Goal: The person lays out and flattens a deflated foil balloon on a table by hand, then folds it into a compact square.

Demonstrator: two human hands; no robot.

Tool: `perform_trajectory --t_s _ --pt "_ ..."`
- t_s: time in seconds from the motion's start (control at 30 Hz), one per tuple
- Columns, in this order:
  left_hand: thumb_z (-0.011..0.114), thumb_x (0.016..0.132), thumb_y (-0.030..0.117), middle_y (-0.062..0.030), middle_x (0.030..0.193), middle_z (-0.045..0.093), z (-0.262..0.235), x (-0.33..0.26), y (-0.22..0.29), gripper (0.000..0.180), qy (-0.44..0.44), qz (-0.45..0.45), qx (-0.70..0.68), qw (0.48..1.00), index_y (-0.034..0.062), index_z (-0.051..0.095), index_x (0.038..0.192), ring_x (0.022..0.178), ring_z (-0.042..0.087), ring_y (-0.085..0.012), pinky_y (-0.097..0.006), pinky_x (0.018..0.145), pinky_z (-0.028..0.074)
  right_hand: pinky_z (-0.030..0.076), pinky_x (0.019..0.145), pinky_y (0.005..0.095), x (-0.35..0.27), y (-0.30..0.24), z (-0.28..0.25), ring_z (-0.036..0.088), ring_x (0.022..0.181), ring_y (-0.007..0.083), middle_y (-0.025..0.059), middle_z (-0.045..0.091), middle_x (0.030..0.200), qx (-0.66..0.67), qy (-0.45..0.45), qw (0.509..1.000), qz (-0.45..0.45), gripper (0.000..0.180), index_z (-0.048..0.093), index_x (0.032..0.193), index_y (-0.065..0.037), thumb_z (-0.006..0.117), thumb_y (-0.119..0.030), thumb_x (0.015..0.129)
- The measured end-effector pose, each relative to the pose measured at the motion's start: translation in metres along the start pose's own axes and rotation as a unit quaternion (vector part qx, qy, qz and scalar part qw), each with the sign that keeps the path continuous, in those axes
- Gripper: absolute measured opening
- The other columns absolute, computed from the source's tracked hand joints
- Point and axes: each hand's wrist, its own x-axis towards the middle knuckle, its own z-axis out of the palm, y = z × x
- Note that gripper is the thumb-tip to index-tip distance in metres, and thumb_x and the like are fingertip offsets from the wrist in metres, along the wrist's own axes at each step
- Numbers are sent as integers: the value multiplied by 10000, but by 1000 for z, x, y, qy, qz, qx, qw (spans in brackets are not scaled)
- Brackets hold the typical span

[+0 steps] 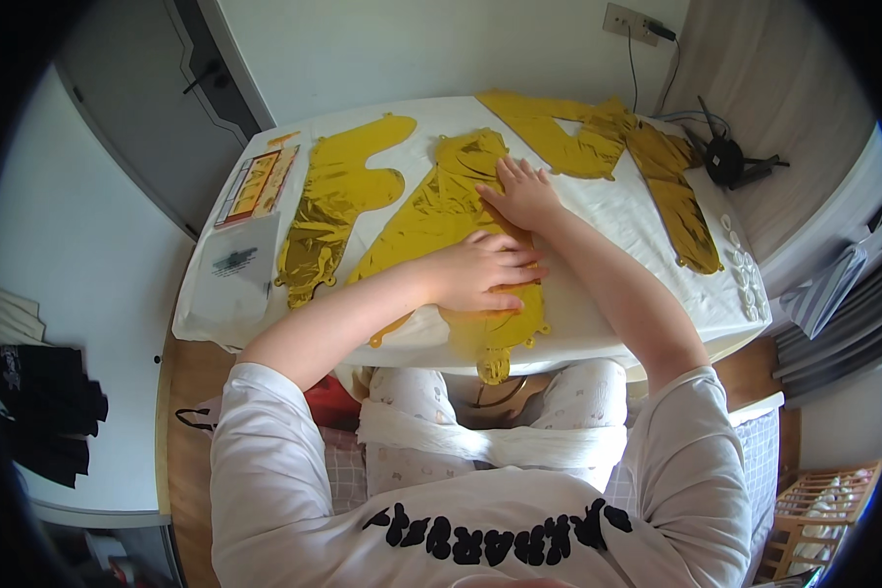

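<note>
A flat, uninflated gold foil balloon [431, 211], shaped like a letter A, lies on the table in front of me. My left hand [485, 272] rests on its lower right part, fingers pointing right and slightly spread. Farther up, my right hand [524, 196] presses on its right edge with fingers apart. Neither hand grasps anything. An F-shaped gold foil balloon [338, 186] lies flat to the left. At the back right lies another crinkled gold foil balloon [568, 137], one leg reaching toward the table's right side. Small tabs stick out from the balloons' edges.
A white cloth covers the table [421, 333]. At its left are a printed packet [258, 184] and a clear plastic bag [230, 260]. On the right stand a black router [725, 157] with cables and several small white rings [745, 269]. A wall socket [632, 23] is behind.
</note>
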Motion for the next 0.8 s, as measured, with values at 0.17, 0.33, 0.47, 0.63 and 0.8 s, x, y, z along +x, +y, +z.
perform_trajectory --t_s 0.17,0.33,0.47,0.63,0.8 --pt "538 1002 520 -91 1600 423 -1 1 1 623 16 11 -1 1000 215 470 1541 1447 367 -307 -489 1206 244 129 1275 473 -2 -1 3 170 1573 302 104 233 1694 -19 8 1000 3 931 226 1633 -109 270 -770 978" --pt "531 982 600 -65 1650 351 -3 -1 2 689 0 3 22 1000 259 425 1571 1395 401 -330 -493 1207 250 131 1273 486 -5 -6 -2 174 1572 303 102 222 1696 -25 8 1000 -4 904 214 1642 -154 258 -769 980" --pt "526 970 630 -64 1653 345 -4 1 3 689 -4 7 25 1000 292 437 1564 1402 392 -336 -496 1210 243 128 1273 493 -6 -4 -1 179 1569 309 105 229 1694 -27 10 1000 -3 893 215 1643 -169 255 -768 981" --pt "566 964 584 -101 1609 409 -6 1 4 609 10 17 -8 1000 323 513 1512 1456 356 -318 -490 1211 230 127 1273 496 -7 -5 -1 182 1567 314 115 235 1690 -27 20 999 -4 888 226 1640 -174 258 -768 981" --pt "531 919 709 -89 1649 344 -6 -1 2 725 0 22 -1 1000 351 458 1546 1438 357 -355 -516 1213 233 139 1270 499 -7 -5 -1 191 1564 315 120 249 1684 -25 29 999 -6 890 244 1635 -167 264 -769 980"
